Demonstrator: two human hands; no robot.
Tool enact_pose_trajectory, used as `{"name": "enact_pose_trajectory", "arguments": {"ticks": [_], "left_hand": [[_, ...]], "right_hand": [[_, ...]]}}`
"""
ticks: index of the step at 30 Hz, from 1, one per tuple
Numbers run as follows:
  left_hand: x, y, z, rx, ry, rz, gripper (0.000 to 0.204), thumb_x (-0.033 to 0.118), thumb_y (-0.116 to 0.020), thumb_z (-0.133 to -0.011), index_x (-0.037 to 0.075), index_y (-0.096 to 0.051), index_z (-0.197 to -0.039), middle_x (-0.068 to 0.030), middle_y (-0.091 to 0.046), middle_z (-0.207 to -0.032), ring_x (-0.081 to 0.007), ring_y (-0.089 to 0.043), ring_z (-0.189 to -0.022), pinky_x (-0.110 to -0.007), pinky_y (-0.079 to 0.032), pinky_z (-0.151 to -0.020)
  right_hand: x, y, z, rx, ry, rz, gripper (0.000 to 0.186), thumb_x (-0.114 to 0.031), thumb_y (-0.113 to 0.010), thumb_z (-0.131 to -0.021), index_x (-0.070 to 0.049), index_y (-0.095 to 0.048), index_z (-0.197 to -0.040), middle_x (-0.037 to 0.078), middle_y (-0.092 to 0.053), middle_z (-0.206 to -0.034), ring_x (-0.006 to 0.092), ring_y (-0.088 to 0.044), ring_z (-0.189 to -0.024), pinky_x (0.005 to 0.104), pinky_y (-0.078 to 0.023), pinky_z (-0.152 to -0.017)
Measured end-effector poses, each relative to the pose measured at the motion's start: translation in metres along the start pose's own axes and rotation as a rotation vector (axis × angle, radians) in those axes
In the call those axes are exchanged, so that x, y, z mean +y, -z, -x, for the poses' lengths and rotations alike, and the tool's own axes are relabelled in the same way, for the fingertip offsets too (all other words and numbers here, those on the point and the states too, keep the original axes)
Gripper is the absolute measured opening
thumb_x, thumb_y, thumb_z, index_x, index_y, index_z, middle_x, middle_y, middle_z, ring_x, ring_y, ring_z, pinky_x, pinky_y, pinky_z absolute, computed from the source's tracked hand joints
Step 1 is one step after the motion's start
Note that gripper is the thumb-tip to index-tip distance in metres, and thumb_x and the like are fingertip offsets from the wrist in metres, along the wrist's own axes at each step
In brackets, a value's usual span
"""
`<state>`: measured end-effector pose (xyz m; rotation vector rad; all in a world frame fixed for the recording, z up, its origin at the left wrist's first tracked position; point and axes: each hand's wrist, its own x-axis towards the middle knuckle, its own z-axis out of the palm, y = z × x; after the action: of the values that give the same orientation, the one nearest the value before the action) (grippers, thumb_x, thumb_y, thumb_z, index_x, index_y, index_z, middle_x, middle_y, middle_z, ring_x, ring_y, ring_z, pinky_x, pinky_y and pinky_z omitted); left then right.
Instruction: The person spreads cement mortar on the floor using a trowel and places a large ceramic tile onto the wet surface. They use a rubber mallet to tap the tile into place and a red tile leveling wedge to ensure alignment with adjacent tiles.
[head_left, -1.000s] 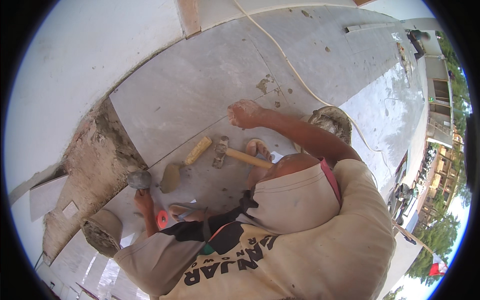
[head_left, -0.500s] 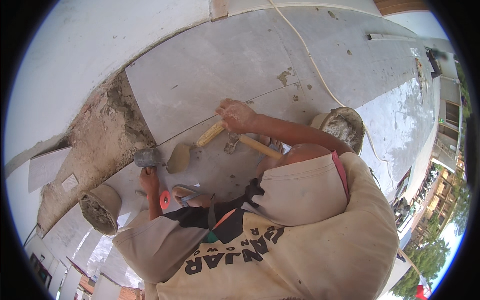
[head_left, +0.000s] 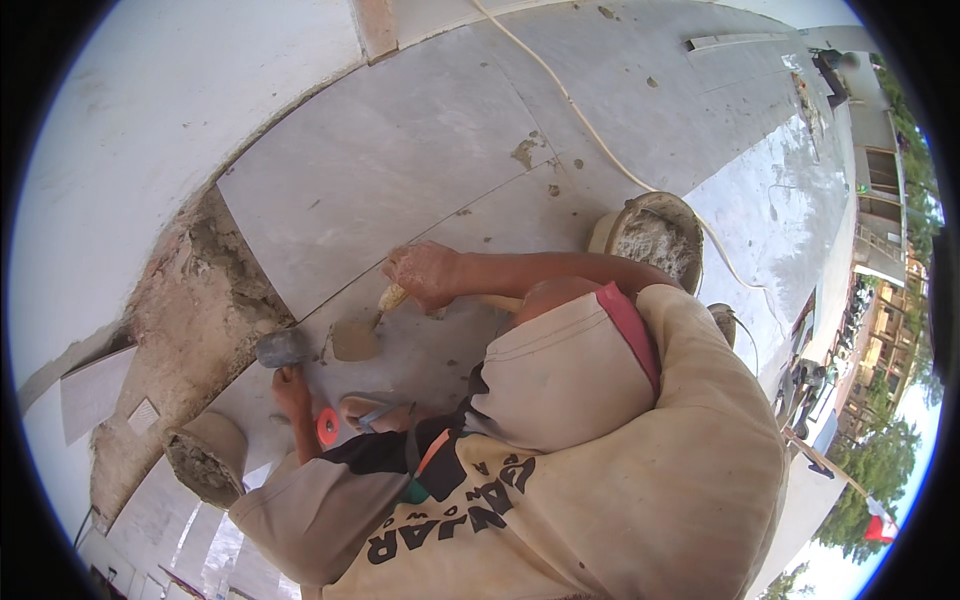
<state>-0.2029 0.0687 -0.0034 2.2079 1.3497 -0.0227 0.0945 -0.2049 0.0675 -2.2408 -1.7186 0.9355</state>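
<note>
On an outdoor floor of large grey tiles (head_left: pixel 400 170), the right hand (head_left: pixel 425 275) grips a mortar-caked trowel (head_left: pixel 360 335) at centre, while the left hand (head_left: pixel 290 390), at eight o'clock, clasps a rubber mallet (head_left: pixel 282 348).

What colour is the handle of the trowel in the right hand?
Pale yellow, seen in the head view: trowel handle in the right hand.

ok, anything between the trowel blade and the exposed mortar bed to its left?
Yes: the mallet head, held in the left hand, sits at the tile edge between the trowel blade and the mortar bed. The right hand has its grip closed on the trowel handle; nothing stands between those two.
</note>
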Motion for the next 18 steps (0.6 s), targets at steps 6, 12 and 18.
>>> {"name": "enact_pose_trajectory", "arguments": {"ticks": [6,12,18], "left_hand": [[-0.007,0.005,0.000,0.012,-0.003,-0.023,0.030,0.023,-0.071,-0.079,-0.005,-0.059,-0.076,-0.0176,-0.057,-0.064,-0.0274,-0.050,-0.058,-0.043,-0.041,-0.061],[-0.009,-0.001,-0.006,-0.008,-0.042,-0.029,0.031,0.025,-0.071,-0.078,-0.005,-0.060,-0.078,-0.0203,-0.059,-0.067,-0.0306,-0.054,-0.060,-0.044,-0.043,-0.062],[-0.008,-0.001,-0.004,0.015,-0.095,-0.033,0.033,0.026,-0.070,-0.078,-0.005,-0.060,-0.080,-0.0227,-0.062,-0.071,-0.0382,-0.058,-0.065,-0.047,-0.044,-0.064]], "right_hand": [[0.030,0.047,0.052,0.009,-0.275,-0.213,0.040,-0.015,-0.067,-0.077,-0.002,-0.050,-0.111,0.018,-0.064,-0.096,0.0343,-0.064,-0.091,0.0466,-0.050,-0.079],[0.052,0.034,0.090,0.191,-0.451,-0.435,0.045,-0.022,-0.070,-0.076,-0.007,-0.048,-0.111,0.017,-0.065,-0.100,0.0366,-0.062,-0.099,0.0461,-0.048,-0.082],[0.057,-0.007,0.087,0.118,-0.431,-0.516,0.045,-0.021,-0.069,-0.076,-0.006,-0.047,-0.112,0.018,-0.063,-0.100,0.0362,-0.061,-0.097,0.0458,-0.046,-0.083]]}}
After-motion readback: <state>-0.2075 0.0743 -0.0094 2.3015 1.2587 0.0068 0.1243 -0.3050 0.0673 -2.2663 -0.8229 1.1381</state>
